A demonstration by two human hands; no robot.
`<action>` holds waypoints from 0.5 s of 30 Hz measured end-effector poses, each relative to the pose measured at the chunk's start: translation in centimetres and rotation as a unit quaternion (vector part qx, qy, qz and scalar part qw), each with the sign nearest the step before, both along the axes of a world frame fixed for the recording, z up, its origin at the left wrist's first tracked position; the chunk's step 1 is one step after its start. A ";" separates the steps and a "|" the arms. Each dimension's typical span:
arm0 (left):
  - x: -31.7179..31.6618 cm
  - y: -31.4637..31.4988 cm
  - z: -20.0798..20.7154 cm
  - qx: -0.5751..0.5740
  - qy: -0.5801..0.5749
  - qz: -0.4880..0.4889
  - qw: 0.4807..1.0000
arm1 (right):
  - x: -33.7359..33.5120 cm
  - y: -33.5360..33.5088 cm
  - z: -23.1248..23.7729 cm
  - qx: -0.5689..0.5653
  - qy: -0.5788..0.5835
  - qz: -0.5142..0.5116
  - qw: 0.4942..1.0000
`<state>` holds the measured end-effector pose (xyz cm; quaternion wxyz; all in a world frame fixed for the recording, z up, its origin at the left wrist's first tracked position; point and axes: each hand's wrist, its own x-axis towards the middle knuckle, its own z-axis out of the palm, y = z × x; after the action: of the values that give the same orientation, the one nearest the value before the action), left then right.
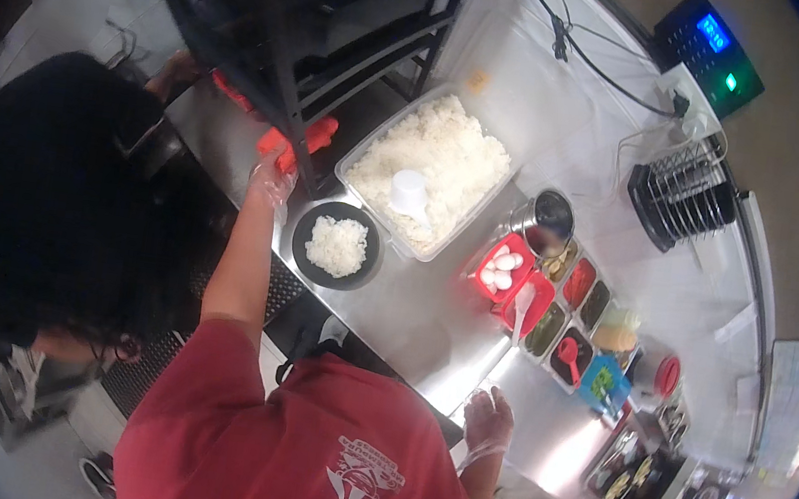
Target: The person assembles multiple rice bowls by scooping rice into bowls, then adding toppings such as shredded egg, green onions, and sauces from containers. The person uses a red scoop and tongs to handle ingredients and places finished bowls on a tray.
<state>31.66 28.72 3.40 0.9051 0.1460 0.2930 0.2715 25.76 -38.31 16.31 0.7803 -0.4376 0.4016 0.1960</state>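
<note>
My left hand (273, 178), in a clear plastic glove, is closed on a bright red-orange cloth (318, 134) beside the dark rack post, which covers part of the cloth. Just below it on the steel counter stands a black bowl (361, 276) with a mound of white rice (336, 245). My right hand (488, 421), also gloved, hangs near the counter's front edge with its fingers apart and nothing in them. A clear bin (416, 251) full of rice sits behind the bowl, a white scoop (409, 193) lying in it.
A co-worker with dark hair (54, 194) stands close at left, one hand (175, 74) by the dark rack (279, 52). Further right are a red container of eggs (501, 268), a steel pot (547, 218), topping trays (579, 283) and a blue container (604, 385).
</note>
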 end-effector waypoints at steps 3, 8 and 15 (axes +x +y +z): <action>-1.3 6.4 -6.4 0.014 0.062 -0.065 0.996 | -1.1 2.0 -0.9 -0.005 0.033 0.019 0.999; -1.0 2.8 -7.3 -0.017 0.252 0.043 0.967 | -3.8 2.9 -2.4 -0.049 0.080 0.006 0.996; -10.9 -5.0 -2.9 0.179 0.257 -0.299 0.902 | 0.3 7.0 -4.0 -0.058 0.025 0.120 0.991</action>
<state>20.74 23.67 0.54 0.7958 0.4506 0.4045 -0.0108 26.06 -31.31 12.26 0.7144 -0.5219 0.3758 0.2757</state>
